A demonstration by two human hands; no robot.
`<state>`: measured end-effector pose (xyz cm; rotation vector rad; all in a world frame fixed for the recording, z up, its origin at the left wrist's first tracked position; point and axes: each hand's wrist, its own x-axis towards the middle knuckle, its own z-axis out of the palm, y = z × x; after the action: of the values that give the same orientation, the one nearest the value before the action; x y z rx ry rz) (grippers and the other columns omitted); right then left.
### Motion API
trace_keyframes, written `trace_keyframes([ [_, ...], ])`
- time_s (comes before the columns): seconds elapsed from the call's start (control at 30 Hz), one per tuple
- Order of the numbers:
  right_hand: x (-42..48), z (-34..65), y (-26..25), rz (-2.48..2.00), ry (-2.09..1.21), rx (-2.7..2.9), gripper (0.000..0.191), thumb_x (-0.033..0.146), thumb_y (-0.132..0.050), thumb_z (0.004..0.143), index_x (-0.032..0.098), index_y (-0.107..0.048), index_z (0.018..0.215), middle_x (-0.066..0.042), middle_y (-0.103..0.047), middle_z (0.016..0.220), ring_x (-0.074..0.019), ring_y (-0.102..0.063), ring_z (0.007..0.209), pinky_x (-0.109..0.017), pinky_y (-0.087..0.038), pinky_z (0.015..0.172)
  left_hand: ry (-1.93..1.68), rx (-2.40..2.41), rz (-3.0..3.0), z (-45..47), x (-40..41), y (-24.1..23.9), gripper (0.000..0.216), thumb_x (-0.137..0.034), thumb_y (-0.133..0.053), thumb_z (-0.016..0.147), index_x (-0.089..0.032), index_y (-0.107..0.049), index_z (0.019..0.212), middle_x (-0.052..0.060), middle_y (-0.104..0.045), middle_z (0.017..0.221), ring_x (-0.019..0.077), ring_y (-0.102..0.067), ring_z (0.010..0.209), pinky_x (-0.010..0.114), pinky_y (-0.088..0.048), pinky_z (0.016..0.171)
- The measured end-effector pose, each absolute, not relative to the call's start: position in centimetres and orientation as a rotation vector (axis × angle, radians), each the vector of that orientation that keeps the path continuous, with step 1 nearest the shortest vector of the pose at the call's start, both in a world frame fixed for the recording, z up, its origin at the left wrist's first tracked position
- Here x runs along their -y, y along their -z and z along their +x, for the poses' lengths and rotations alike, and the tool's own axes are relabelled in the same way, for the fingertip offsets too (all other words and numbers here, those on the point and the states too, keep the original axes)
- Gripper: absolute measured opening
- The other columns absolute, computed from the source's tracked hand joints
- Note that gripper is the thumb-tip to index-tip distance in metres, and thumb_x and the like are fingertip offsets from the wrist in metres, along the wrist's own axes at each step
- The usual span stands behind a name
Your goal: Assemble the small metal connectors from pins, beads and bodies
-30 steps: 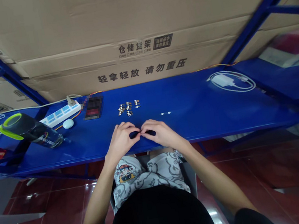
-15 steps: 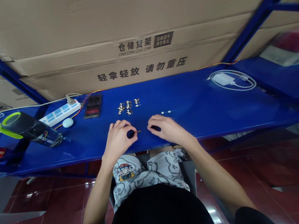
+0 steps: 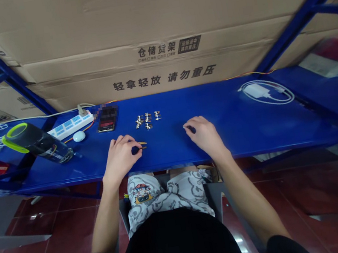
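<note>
My left hand (image 3: 122, 155) is closed in a pinch near the front of the blue shelf. A thin brass-coloured pin (image 3: 144, 148) sticks out from between its thumb and finger. Just behind those fingertips shows a second brass-coloured piece (image 3: 142, 143); whether it lies on the shelf or is also held I cannot tell. To the right, my right hand (image 3: 204, 134) has thumb and forefinger pressed together on a tiny white piece (image 3: 184, 127). Beyond the hands, several small white-and-brass parts (image 3: 148, 120) lie grouped in short columns.
A phone (image 3: 107, 118), a white mouse-like object (image 3: 79, 136), a power strip (image 3: 73, 124) and a tilted water bottle (image 3: 42, 143) are on the left. A white charger with coiled cable (image 3: 258, 90) lies at right. Large cardboard (image 3: 150, 17) stands behind the blue shelf (image 3: 241, 131).
My right hand has moved right and away from me, onto the spot where two small white pieces lay. My left hand has shifted left with the pin, and the second brass-coloured piece now shows.
</note>
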<state>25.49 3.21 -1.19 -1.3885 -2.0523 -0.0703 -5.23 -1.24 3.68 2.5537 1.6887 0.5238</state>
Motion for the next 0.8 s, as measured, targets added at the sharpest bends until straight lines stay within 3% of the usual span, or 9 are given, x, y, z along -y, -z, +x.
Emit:
trace_keyframes([
  [0.37, -3.1, 24.1, -0.8, -1.476, 0.247, 2.005, 0.027, 0.019, -0.049, 0.096, 0.020, -0.075, 0.102, -0.012, -0.068, 0.094, -0.0298, -0.061, 0.094, -0.046, -0.052, 0.081, -0.592, -1.726, 2.519, -4.7, 0.6, -2.9, 0.009, -0.024, -0.068, 0.091, -0.026, -0.077, 0.092, 0.002, -0.074, 0.100, 0.0248, -0.063, 0.095, 0.041, -0.043, 0.087],
  [0.5, -5.7, 21.8, -2.2, -1.395, 0.127, 2.150, 0.029, 0.018, -0.049, 0.098, 0.021, -0.073, 0.113, -0.012, -0.070, 0.104, -0.0296, -0.062, 0.103, -0.045, -0.054, 0.086, -0.606, -1.718, 2.473, -4.7, 0.5, -2.9, 0.010, -0.022, -0.069, 0.090, -0.028, -0.076, 0.093, 0.000, -0.075, 0.100, 0.0230, -0.065, 0.091, 0.039, -0.045, 0.086],
  [0.67, -10.1, 20.0, -1.4, -1.343, -0.129, 2.434, 0.033, 0.017, -0.058, 0.095, 0.021, -0.068, 0.126, -0.012, -0.065, 0.132, -0.0322, -0.059, 0.122, -0.050, -0.052, 0.099, -0.628, -1.629, 2.420, -4.5, 0.5, -3.0, 0.015, -0.018, -0.067, 0.091, -0.028, -0.076, 0.096, -0.001, -0.075, 0.098, 0.0199, -0.067, 0.087, 0.036, -0.048, 0.083],
  [0.8, -11.2, 19.6, -0.3, -1.341, -0.103, 2.432, 0.035, 0.019, -0.055, 0.098, 0.019, -0.065, 0.131, -0.013, -0.065, 0.130, -0.0304, -0.060, 0.123, -0.046, -0.054, 0.099, -0.659, -1.558, 2.414, -4.1, 0.6, -3.1, 0.015, -0.017, -0.066, 0.092, -0.028, -0.076, 0.096, -0.001, -0.074, 0.096, 0.0187, -0.067, 0.088, 0.036, -0.048, 0.087],
])
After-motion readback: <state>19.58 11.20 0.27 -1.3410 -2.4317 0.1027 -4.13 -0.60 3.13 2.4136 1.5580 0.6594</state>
